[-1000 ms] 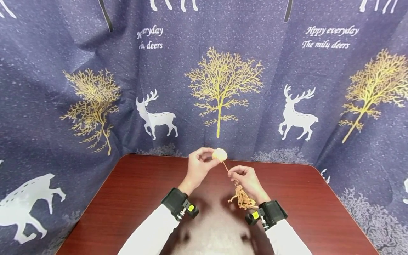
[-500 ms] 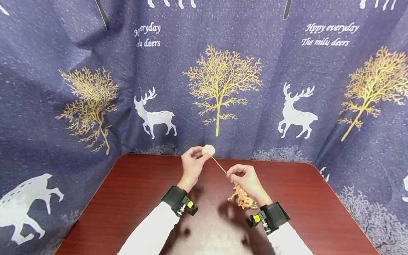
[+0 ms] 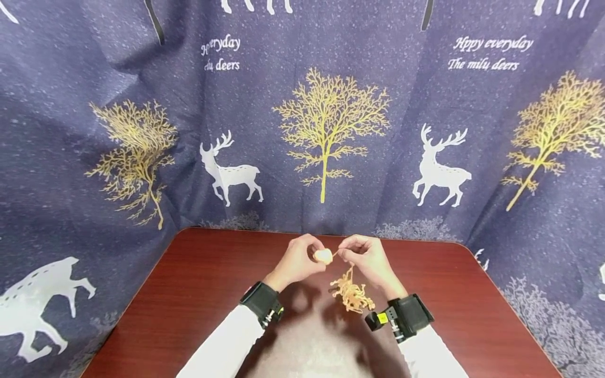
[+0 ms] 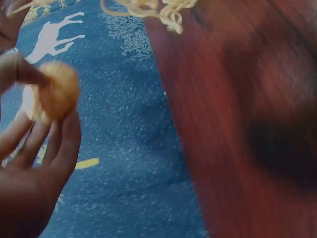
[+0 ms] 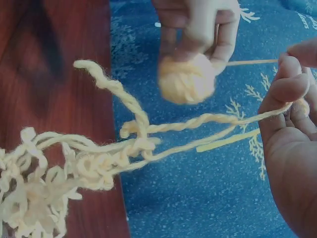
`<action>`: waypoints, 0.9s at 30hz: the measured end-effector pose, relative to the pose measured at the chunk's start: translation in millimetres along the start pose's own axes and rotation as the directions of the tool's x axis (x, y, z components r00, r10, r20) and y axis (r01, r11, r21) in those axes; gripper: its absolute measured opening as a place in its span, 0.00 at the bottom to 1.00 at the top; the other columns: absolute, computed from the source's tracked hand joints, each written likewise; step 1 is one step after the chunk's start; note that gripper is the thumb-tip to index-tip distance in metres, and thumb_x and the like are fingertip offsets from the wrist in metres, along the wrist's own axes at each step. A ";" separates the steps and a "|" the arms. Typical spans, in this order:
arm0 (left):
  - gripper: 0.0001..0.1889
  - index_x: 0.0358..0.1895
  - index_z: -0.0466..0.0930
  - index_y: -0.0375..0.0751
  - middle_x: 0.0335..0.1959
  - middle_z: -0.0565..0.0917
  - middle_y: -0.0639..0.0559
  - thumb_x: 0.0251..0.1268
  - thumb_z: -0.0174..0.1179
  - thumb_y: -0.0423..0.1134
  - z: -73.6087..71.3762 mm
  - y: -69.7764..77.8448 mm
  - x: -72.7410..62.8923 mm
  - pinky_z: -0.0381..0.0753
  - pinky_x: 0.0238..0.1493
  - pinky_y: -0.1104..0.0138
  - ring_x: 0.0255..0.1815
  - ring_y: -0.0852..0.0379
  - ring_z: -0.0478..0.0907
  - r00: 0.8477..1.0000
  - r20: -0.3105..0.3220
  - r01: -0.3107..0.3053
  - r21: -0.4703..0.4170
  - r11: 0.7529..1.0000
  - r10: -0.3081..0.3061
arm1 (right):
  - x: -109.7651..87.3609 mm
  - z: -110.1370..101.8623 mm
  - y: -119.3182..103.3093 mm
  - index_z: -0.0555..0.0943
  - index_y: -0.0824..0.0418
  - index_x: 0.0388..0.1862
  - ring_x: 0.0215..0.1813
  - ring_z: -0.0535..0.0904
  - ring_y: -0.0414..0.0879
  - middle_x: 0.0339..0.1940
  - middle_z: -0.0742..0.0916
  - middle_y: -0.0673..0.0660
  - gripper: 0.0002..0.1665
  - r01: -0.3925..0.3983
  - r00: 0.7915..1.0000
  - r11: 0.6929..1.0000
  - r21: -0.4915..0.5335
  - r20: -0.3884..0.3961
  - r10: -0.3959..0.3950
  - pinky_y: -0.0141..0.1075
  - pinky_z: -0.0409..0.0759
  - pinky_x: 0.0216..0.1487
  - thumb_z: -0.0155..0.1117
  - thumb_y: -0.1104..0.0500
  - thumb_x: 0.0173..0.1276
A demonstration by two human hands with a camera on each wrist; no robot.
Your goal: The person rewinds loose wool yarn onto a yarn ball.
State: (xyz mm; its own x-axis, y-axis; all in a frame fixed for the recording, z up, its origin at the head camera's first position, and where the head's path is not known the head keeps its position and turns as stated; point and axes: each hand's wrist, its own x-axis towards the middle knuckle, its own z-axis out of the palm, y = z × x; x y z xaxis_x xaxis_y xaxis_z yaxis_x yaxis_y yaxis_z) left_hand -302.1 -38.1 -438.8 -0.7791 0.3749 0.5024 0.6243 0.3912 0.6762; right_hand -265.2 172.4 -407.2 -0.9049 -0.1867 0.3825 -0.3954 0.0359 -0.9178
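Note:
A small ball of pale yellow yarn (image 3: 323, 256) sits between the thumb and fingers of my left hand (image 3: 296, 261). The left wrist view shows the thumb over the yarn ball (image 4: 53, 92) and the fingertips beneath it. A short taut strand (image 5: 251, 62) runs from the ball to my right hand (image 3: 371, 260), whose thumb and index finger pinch it. From the right hand hangs a loose tangle of the same yarn (image 3: 352, 294); close up, the tangle (image 5: 99, 166) is kinked and looped, with one free end sticking out.
Both hands are above a reddish-brown wooden table (image 3: 212, 294). Behind it hangs a dark blue cloth (image 3: 359, 173) printed with deer and trees, reaching the table's far edge. Wrist cameras on black straps (image 3: 408, 317) sit on both forearms.
The left hand first moved left, lengthening the strand, then came back right and lower, close to the right hand. Its wrist has turned. The right hand has risen slightly, and the tangle has shifted left.

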 end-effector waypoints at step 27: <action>0.16 0.44 0.80 0.21 0.39 0.89 0.45 0.49 0.65 0.14 -15.4 24.5 7.2 0.88 0.45 0.64 0.41 0.57 0.86 0.983 -0.086 0.030 -0.799 0.601 -0.164 | -2.0 -3.7 29.7 0.84 0.72 0.41 0.31 0.83 0.44 0.31 0.88 0.55 0.08 -0.133 0.990 0.989 -0.067 0.035 0.136 0.32 0.82 0.33 0.69 0.66 0.66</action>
State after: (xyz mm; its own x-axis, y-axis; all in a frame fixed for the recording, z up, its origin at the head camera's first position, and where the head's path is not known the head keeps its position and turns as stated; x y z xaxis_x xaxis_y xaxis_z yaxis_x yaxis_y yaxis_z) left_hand -293.2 -38.8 -410.3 -0.8729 0.2318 0.4294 0.3063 -0.4247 0.8520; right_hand -275.7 177.5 -434.9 -0.9441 -0.2144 0.2506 -0.2812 0.1262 -0.9513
